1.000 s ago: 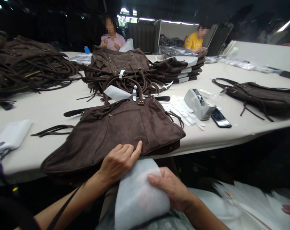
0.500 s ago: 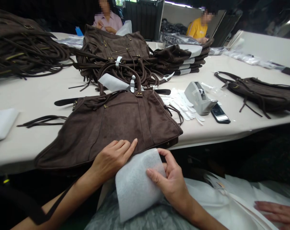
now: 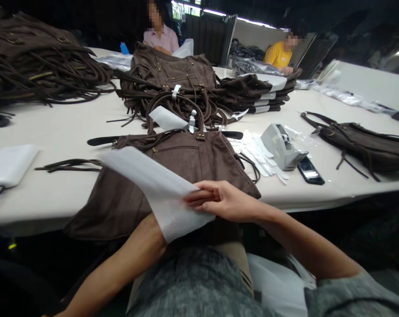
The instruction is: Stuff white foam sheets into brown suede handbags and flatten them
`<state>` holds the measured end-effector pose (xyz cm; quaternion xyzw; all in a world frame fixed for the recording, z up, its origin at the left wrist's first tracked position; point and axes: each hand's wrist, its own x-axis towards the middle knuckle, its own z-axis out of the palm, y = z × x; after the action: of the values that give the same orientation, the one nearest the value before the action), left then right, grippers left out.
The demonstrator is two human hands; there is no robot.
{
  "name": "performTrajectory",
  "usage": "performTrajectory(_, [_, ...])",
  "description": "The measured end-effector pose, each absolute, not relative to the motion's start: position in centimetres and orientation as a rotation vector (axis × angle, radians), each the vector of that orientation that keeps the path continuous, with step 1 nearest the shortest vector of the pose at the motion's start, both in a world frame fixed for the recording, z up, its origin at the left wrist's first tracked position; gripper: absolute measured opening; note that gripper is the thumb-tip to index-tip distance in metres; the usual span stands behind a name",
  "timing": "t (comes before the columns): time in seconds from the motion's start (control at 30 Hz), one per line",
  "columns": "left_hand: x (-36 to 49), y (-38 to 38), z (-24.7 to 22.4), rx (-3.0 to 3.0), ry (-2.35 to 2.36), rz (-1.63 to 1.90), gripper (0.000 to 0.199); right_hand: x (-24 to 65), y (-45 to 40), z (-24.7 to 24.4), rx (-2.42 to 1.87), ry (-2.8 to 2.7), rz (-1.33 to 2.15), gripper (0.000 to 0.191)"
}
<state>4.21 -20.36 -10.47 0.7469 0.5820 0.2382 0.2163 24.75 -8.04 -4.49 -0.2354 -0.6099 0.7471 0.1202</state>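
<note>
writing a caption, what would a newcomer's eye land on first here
Probably the translucent white sheet, held in the right hand in front of the big brown bag at the table's near edge. Next, the tangled heap of brown bags at the far left, and the grey tape dispenser beside a phone on the right.

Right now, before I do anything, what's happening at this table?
The right hand holds a white sheet in its fingers, in front of a brown bag lying at the near edge of the table. The left forearm reaches up to the sheet; the left hand is hidden behind it. More brown bags are piled behind, with a grey dispenser and phone to the right.
</note>
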Motion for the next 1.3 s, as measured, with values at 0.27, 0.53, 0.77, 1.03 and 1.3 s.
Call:
performTrajectory(0.27, [0.6,-20.4,-8.1,1.312,1.163,0.620,0.071,21.2,0.3,-4.2,-0.877,-2.748,1.532,0.041])
performTrajectory(0.53, [4.1,-16.5,-10.3,1.169,1.780,0.959,0.049,22.3,-4.4,-13.5,-0.971,-2.070,1.351,0.044])
performTrajectory(0.77, [4.0,-12.2,-9.5,1.295,1.780,0.918,0.048,23.1,-7.8,-13.5,-1.199,-1.848,1.207,0.037])
performTrajectory(1.03, [1.5,-7.4,-8.9,1.493,1.889,0.585,0.033,22.1,-7.7,-12.8,-1.138,-2.088,1.270,0.004])
performTrajectory(1.3, [1.8,-5.5,-9.7,1.597,2.036,0.766,0.029,23.2,-2.1,-6.7,-0.738,-2.827,1.284,0.018])
